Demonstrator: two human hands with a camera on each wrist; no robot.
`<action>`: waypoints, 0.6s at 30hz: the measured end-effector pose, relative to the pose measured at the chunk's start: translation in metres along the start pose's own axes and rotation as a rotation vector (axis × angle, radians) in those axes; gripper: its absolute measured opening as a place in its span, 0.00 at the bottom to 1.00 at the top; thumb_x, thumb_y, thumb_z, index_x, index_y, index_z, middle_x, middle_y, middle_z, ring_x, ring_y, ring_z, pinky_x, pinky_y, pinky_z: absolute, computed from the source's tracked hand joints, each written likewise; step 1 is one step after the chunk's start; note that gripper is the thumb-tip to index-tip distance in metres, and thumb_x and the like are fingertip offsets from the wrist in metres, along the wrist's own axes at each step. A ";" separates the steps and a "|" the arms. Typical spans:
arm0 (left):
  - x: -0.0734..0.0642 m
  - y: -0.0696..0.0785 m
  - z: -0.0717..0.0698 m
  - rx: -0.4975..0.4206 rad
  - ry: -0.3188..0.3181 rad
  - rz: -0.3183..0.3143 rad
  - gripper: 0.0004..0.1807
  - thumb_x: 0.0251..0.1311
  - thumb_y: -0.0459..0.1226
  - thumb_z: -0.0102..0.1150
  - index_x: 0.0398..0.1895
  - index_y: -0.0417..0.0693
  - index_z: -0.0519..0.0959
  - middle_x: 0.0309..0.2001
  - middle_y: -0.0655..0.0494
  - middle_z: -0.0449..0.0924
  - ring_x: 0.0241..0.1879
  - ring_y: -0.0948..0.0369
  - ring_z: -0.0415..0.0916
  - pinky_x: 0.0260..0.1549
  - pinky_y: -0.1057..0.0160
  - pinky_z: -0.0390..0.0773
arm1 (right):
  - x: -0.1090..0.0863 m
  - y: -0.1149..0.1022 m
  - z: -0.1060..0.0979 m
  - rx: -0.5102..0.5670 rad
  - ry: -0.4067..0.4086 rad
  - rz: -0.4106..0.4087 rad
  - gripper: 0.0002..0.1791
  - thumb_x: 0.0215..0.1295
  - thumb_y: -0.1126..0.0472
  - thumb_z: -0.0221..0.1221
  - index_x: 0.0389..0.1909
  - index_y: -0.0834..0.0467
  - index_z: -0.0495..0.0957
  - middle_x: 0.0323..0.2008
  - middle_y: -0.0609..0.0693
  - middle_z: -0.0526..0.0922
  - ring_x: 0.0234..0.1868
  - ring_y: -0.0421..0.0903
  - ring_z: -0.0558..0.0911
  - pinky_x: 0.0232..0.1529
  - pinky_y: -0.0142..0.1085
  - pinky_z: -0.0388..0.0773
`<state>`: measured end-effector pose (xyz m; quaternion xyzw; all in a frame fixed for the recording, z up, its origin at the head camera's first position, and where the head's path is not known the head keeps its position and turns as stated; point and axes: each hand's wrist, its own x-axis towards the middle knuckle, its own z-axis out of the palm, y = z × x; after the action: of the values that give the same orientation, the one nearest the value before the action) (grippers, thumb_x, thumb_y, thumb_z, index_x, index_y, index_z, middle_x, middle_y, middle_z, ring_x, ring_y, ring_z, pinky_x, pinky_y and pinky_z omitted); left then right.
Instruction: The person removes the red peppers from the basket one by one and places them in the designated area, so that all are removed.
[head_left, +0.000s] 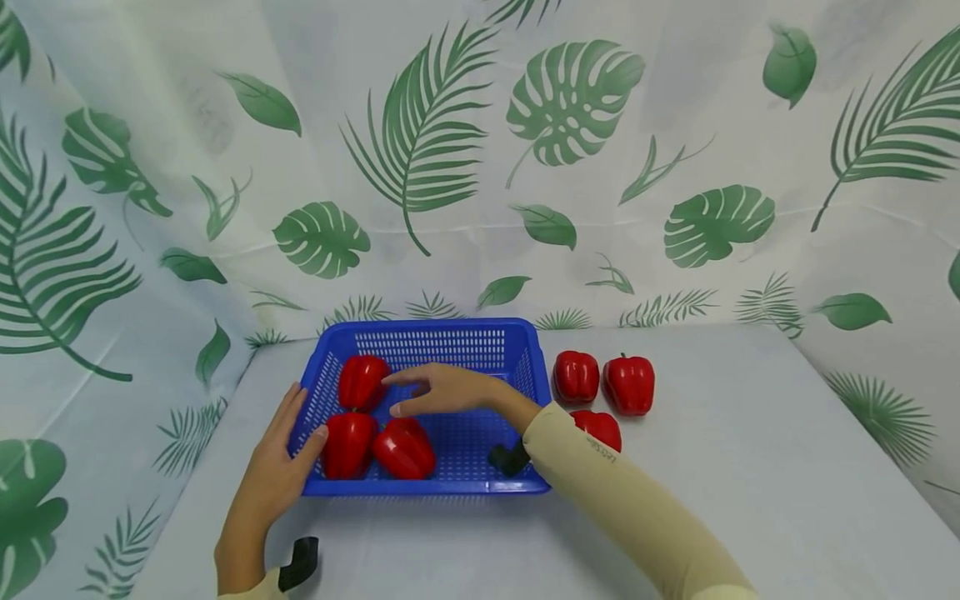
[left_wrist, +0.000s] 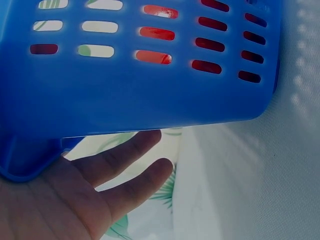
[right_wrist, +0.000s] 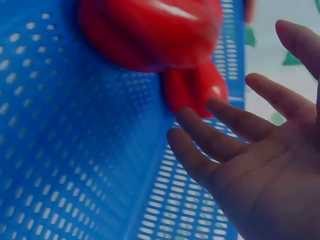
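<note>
A blue perforated plastic basket [head_left: 420, 487] holds three shiny red bell peppers at its left side: one at the back [head_left: 363, 382], one at the front left [head_left: 349, 447] and one beside it [head_left: 406, 450]. My left hand [head_left: 272, 477] rests at the basket's left rim, its thumb over the edge by the front pepper. Two loosely straight fingers [left_wrist: 135, 187] show beside the outer wall in the left wrist view. Over the basket's middle, my right hand [head_left: 450, 390] holds nothing. Its fingers are spread and point towards the back pepper, fingertips close to it.
Right of the basket, three more red bell peppers lie on the white table [head_left: 750, 467]: two at the back [head_left: 576, 377] [head_left: 629, 385] and one nearer [head_left: 600, 427], partly hidden by my right sleeve [head_left: 615, 492]. A leaf-printed white cloth [head_left: 465, 167] hangs behind.
</note>
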<state>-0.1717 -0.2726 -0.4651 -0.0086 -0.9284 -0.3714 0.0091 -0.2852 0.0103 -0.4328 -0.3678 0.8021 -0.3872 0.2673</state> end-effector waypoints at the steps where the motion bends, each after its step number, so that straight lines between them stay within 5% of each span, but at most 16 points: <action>1: 0.000 0.000 0.000 0.002 -0.001 0.000 0.45 0.80 0.52 0.52 0.89 0.45 0.45 0.87 0.41 0.38 0.82 0.32 0.43 0.69 0.23 0.55 | 0.001 0.001 0.002 -0.003 -0.019 0.008 0.36 0.74 0.45 0.62 0.79 0.55 0.72 0.75 0.58 0.74 0.72 0.60 0.76 0.64 0.49 0.81; 12: 0.000 0.002 -0.001 0.005 -0.005 0.016 0.46 0.80 0.53 0.52 0.88 0.44 0.45 0.87 0.40 0.38 0.82 0.31 0.43 0.68 0.22 0.55 | 0.005 0.014 0.012 0.006 -0.148 0.066 0.35 0.73 0.47 0.65 0.78 0.55 0.73 0.71 0.52 0.78 0.71 0.49 0.75 0.59 0.36 0.82; 18: -0.001 0.001 -0.001 0.003 0.004 0.022 0.46 0.80 0.53 0.52 0.88 0.43 0.45 0.87 0.40 0.38 0.82 0.31 0.43 0.68 0.22 0.55 | 0.006 0.016 0.014 0.051 -0.182 0.080 0.36 0.70 0.53 0.69 0.77 0.53 0.74 0.65 0.49 0.80 0.63 0.44 0.76 0.56 0.39 0.85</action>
<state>-0.1711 -0.2726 -0.4639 -0.0181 -0.9287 -0.3701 0.0148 -0.2846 0.0067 -0.4542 -0.3622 0.7783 -0.3616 0.3638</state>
